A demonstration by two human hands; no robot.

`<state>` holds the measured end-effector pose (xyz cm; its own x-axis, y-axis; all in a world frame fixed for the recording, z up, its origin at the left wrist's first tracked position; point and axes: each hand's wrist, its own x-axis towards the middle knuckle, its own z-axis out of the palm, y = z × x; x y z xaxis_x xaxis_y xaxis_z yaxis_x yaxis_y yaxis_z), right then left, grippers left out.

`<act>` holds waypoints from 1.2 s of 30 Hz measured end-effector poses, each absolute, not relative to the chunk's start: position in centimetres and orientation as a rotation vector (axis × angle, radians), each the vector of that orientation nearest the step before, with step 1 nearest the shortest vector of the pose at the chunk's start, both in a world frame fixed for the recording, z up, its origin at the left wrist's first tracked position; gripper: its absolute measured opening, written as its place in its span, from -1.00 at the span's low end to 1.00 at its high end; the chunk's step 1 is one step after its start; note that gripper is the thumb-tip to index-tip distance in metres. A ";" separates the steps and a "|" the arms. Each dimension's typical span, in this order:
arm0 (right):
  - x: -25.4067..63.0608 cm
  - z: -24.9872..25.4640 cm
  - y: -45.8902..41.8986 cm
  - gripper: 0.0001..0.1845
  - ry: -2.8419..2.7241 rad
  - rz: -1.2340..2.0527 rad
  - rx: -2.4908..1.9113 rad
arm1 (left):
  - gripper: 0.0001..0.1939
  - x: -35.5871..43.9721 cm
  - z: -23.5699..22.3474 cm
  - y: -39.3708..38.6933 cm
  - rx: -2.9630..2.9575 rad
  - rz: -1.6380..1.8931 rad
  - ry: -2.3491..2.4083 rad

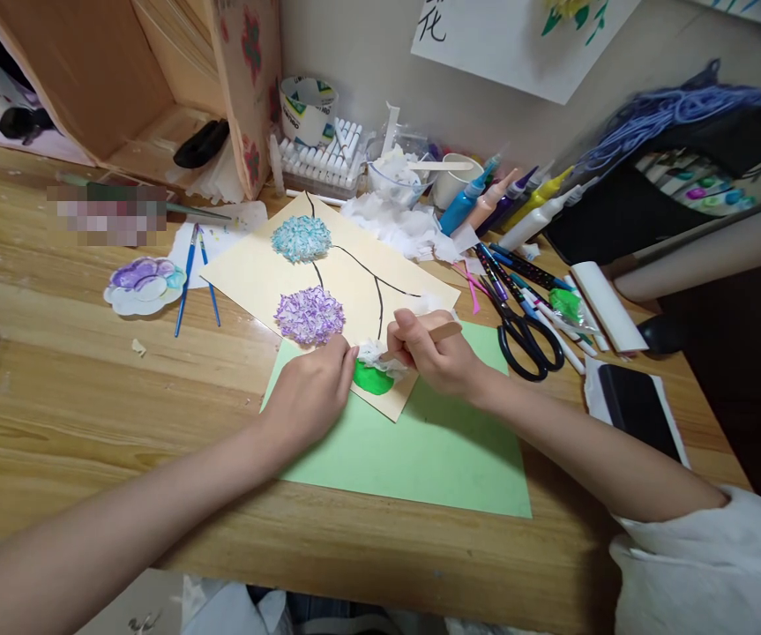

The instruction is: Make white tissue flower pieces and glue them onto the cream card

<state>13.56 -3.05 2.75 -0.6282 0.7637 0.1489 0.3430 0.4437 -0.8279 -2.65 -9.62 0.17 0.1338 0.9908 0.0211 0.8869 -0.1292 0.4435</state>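
My right hand (429, 348) is closed around a wooden craft stick (446, 331), its lower end at white crumpled tissue tufts (372, 353) on a green round patch (373, 377). My left hand (310, 388) rests on the card's near edge, thumb and fingers pinched beside the tufts; what they hold is hidden. On the cream card (360, 273), black stems are drawn, with a fluffy blue flower (302, 239) and a purple flower (309, 315). Under the card's near part lies a green sheet (459, 459).
Scissors (529, 339), pens and a phone (637, 410) lie at right. Paint bottles (469, 203), torn tissue (397, 225) and a marker box (324, 163) stand behind. At left are a paint palette (144, 285) and two brushes (187, 278).
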 end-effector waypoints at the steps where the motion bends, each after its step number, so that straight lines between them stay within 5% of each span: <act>1: 13.5 2.7 -3.1 -0.35 -2.165 1.095 -0.953 | -0.75 -2.6 0.2 -9.7 2.124 0.404 1.834; 28: 15.2 3.6 -2.8 -0.36 -1.934 1.125 -0.980 | -0.75 -2.7 -0.2 -9.6 2.193 0.297 1.833; 33: 19.8 4.1 -1.6 -0.80 -2.056 0.624 -1.209 | -0.76 -2.9 -0.2 -9.6 2.186 0.320 1.827; 36: 21.7 2.6 -1.7 -0.83 -2.234 0.460 -1.244 | -0.77 -2.9 -0.3 -9.6 2.183 0.344 1.822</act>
<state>21.68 -1.70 2.60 -0.4302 0.8559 0.2870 0.6727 0.5160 -0.5303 -2.91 -9.58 -0.28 0.1780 0.9840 0.0053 0.9182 -0.1681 0.3587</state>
